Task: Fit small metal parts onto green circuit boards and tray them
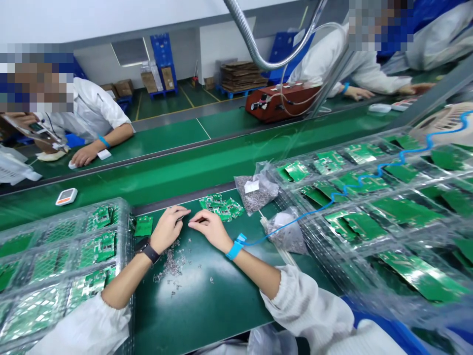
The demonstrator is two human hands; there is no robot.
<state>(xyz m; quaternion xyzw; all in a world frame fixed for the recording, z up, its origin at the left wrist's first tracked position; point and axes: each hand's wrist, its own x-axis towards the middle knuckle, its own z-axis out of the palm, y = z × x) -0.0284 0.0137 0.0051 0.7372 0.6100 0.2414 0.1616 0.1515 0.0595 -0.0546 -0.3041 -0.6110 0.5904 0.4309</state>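
Note:
Above the green work mat (221,305), my left hand (168,230) and my right hand (211,230) face each other, fingertips close together. The left fingers are bent together around something dark and thin that I cannot make out. My right thumb and fingertips are pinched, and anything between them is too small to name. Below the left hand lies a loose heap of small metal parts (173,264). A stack of green circuit boards (223,207) sits just beyond the right hand, and a single green board (144,226) lies left of the left hand.
Clear trays (123,246) of circuit boards stand at left, with more trays (321,246) at right. Bags of small parts (256,195) lie by the right trays. A blue coiled cord (306,213) runs from my right wristband. Co-workers sit across the green conveyor (177,175).

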